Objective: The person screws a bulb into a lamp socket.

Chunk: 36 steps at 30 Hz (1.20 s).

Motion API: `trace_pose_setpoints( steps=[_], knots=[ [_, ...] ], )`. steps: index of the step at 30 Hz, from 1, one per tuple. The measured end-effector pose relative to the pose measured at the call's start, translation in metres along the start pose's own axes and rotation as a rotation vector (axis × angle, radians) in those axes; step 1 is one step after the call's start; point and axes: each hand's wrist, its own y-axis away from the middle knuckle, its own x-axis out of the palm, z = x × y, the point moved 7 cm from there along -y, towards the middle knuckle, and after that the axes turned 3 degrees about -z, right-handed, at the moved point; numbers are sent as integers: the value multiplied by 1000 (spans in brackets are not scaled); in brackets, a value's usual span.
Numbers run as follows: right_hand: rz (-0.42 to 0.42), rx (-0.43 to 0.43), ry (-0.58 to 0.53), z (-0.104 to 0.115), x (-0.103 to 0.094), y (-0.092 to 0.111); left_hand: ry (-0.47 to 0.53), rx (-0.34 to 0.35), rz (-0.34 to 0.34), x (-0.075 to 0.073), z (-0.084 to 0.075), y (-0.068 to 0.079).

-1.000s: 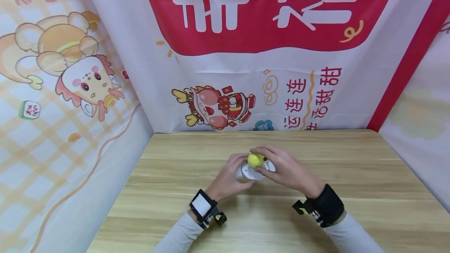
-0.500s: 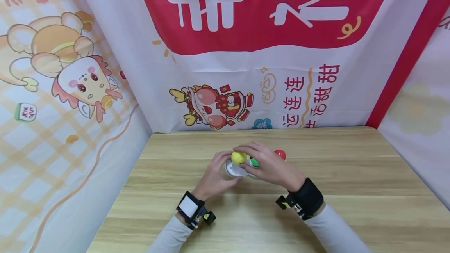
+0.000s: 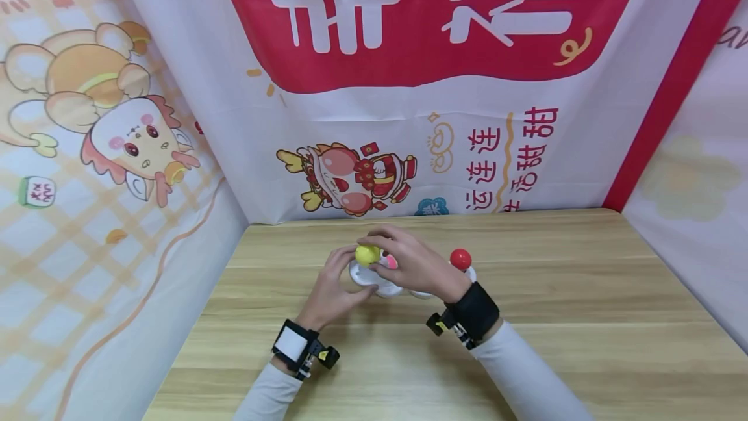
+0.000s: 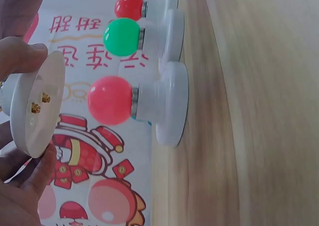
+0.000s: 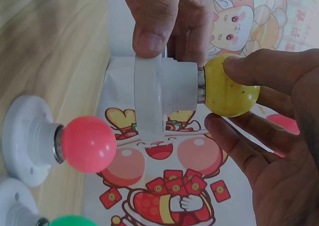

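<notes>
In the head view my left hand (image 3: 328, 296) grips the rim of a white lamp holder (image 5: 148, 99). My right hand (image 3: 411, 264) pinches the yellow bulb (image 5: 227, 89) between thumb and fingers. The bulb's metal collar sits in the holder's socket. Both are held up on their side over the tabletop, and the left wrist view faces the holder's underside (image 4: 42, 118) with two brass screws. Just beside stands a holder with a pink bulb (image 4: 109, 101), upright on the table, under the right hand in the head view.
Beyond the pink one, holders with a green bulb (image 4: 122, 36) and a red bulb (image 3: 460, 259) stand in a row on the wooden table (image 3: 561, 291). A printed cloth (image 3: 327, 109) hangs at the back edge, with more cloth at both sides.
Both hands have moved left together with the yellow bulb and its holder. The red bulb, hidden behind the right hand one second ago, has come into view.
</notes>
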Motion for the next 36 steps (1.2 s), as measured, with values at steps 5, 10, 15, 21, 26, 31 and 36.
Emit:
trace_pose_setpoints(
  steps=[5, 10, 15, 21, 26, 31, 36],
  knots=[
    [36, 8, -12, -2, 10, -10, -7, -19, -19, -6, 10, 3],
    [66, 8, -31, -7, 23, -18, -25, -63, -35, -11, 21, 6],
    [101, 11, -60, -11, 37, -24, -52, -110, -20, -11, 34, 10],
    [140, 12, -65, -18, 54, -25, -67, -163, 26, -5, 52, 13],
    [186, 26, -56, -25, 71, -26, -93, -257, 86, 2, 66, 15],
    [222, 36, -37, -27, 83, -28, -117, -322, 129, 8, 75, 15],
    [253, 29, 5, -26, 92, -29, -159, -359, 194, 13, 80, 15]
  ],
)
